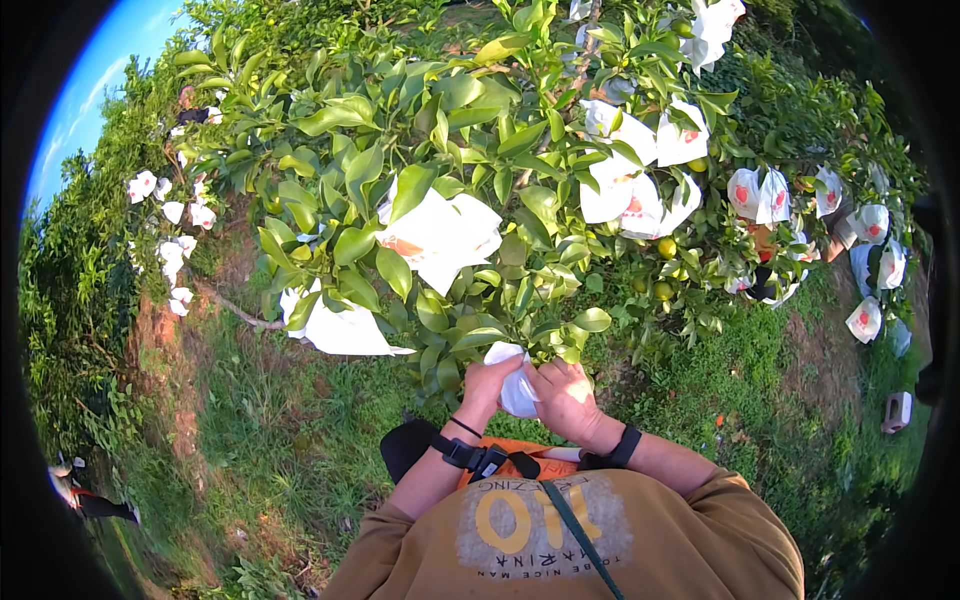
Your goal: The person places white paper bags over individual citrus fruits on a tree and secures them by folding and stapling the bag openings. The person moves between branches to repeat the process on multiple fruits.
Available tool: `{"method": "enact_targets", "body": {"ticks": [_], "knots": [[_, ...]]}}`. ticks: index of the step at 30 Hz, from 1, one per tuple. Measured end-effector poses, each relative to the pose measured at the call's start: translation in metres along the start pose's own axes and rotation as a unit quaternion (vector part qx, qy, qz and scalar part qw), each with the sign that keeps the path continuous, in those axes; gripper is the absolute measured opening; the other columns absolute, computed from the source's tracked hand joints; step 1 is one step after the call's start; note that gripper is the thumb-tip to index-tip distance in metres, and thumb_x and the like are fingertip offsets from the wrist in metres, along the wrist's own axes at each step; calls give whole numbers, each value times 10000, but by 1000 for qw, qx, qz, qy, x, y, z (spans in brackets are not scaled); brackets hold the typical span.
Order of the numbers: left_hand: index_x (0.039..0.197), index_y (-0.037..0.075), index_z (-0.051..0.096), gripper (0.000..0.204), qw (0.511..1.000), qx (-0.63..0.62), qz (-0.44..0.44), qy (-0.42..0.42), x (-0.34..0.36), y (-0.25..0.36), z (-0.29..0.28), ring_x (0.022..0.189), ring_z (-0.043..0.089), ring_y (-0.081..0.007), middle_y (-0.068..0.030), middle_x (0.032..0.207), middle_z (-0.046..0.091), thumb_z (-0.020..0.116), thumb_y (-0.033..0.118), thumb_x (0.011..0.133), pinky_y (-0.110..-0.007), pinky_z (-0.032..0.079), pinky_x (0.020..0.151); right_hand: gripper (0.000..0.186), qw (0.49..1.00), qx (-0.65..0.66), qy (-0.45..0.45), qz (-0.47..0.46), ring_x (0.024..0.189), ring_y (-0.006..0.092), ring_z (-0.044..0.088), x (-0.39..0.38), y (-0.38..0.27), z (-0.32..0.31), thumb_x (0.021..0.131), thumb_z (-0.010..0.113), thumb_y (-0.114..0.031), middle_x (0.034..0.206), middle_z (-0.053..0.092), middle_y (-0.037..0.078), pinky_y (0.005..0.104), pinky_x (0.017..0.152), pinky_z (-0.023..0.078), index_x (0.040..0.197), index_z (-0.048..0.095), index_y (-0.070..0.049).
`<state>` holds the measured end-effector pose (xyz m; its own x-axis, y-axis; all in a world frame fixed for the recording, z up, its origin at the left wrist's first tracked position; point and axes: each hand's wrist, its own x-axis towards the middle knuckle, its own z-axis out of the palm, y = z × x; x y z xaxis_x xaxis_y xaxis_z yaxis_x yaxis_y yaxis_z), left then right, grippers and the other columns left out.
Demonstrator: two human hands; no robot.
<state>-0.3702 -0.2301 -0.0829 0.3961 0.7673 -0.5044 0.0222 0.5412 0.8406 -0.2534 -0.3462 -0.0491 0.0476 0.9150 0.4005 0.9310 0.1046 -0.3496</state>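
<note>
A small white fruit bag [517, 392] hangs at the low front edge of a leafy citrus tree [460, 120], just ahead of my chest. My left hand [488, 386] grips its left side near the top. On the other side, my right hand [566, 402] has its fingers bent and pinched at the bag's upper edge, close under the leaves. Whatever the bag encloses is hidden. Above my hands hangs a larger white bag [445, 240], with another white bag [345, 328] lower to the left.
More white bags [625, 190] cover the tree's right side, near several green-yellow fruits [667, 247]. An orange pouch [530, 460] sits at my waist. One person [90, 497] is at the far left; an arm [838, 243] shows among bags at right. A pale container [897, 411] rests on grass.
</note>
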Motion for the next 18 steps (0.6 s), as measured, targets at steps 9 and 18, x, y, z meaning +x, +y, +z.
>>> {"method": "enact_targets", "body": {"ticks": [9,18], "knots": [[931,-36,648,209,998,-52,16,-33,-3,7,-3,733,651,-174,-92,873,672,726,77,774,-297,517,640,360,994,-48,-38,-86,842,257,536,12,-6,-8,698,577,-135,859,576,94,390,750,451,1021,610,20],[1005,-48,622,301,998,27,45,-38,0,7,-12,767,655,-178,-95,910,672,744,34,743,-297,525,678,275,970,190,-143,-46,839,266,593,18,8,-31,776,640,-186,889,627,115,365,737,486,982,647,-4]]}}
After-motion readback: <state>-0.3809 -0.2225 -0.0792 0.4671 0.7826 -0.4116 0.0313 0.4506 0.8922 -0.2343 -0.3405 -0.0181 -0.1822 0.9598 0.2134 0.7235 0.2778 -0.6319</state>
